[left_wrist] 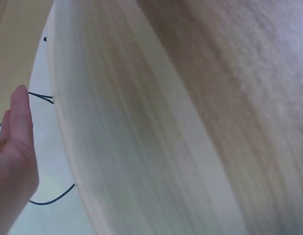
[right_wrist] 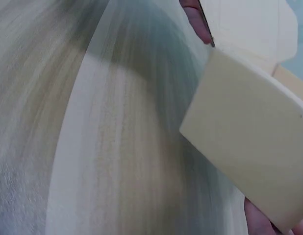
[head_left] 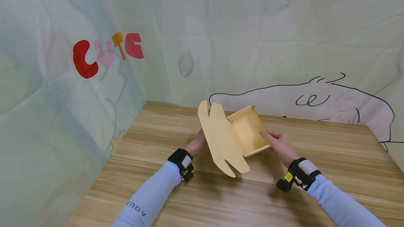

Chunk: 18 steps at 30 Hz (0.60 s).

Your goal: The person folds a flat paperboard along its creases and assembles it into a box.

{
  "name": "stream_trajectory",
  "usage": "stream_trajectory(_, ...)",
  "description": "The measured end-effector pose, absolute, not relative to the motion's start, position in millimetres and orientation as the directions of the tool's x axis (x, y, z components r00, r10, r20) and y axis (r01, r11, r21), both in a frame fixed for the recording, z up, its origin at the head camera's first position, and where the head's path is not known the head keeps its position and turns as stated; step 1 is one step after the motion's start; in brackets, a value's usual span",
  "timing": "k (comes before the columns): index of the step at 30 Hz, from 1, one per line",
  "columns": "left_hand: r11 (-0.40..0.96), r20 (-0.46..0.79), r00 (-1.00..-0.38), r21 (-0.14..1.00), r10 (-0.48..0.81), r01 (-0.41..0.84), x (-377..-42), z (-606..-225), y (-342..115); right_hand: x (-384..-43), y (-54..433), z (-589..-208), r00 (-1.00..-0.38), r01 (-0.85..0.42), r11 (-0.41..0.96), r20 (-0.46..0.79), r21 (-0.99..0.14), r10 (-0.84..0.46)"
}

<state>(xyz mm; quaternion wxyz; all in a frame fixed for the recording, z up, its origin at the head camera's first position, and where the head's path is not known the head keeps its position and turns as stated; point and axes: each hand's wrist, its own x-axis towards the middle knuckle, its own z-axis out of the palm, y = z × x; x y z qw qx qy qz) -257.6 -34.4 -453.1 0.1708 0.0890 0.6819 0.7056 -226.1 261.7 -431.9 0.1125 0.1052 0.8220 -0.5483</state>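
A small pale-brown cardboard box (head_left: 247, 129) is tilted above the table, its shallow tray facing up and its flap-sided lid (head_left: 222, 134) folded out to the left. My right hand (head_left: 281, 146) pinches the tray's near right corner, thumb over the wall and fingers underneath. In the right wrist view, the fingers of that hand (right_wrist: 262, 223) show below the tray's plain outer face (right_wrist: 249, 137). Behind the lid is my left hand (head_left: 197, 143), mostly hidden in the head view. The left wrist view shows this hand (left_wrist: 16, 156) with straight fingers against the cardboard (left_wrist: 12, 49).
A wood-grain table (head_left: 151, 125) spreads beneath the hands. Printed fabric walls (head_left: 195, 20) border it at the back and left, with colourful letters (head_left: 85, 60) on the left one. Each wrist wears a black strap with a small camera (head_left: 285, 185).
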Motion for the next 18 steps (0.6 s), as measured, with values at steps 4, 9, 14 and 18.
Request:
stream_trajectory(4, -0.031, -0.102, -0.910, 0.992, 0.402, -0.125, -256.1, -449.8, -32.1, -224.7, 260.0, -435.7, -0.946, 0.323, 0.307, -0.312, -0.895, 0.086)
stream_trajectory(9, 0.028, -0.040, -0.868, 0.999, 0.496, -0.030, -250.8, -454.0, -32.9, -222.1, 255.2, -440.7, -0.935, 0.354, 0.211, -0.343, -0.911, 0.088)
stream_trajectory(14, 0.195, -0.049, -0.884, 0.980, 0.465, 0.049, -244.7, -458.7, -30.1, -220.0, 249.6, -442.7, -0.926, 0.377, 0.199, -0.363, -0.904, 0.106)
stream_trajectory(18, 0.225, -0.030, -0.886, 0.971, 0.463, 0.085, -243.9, -459.5, -26.9, -217.4, 245.4, -441.9, -0.915, 0.403, 0.175, -0.389, -0.898, 0.109)
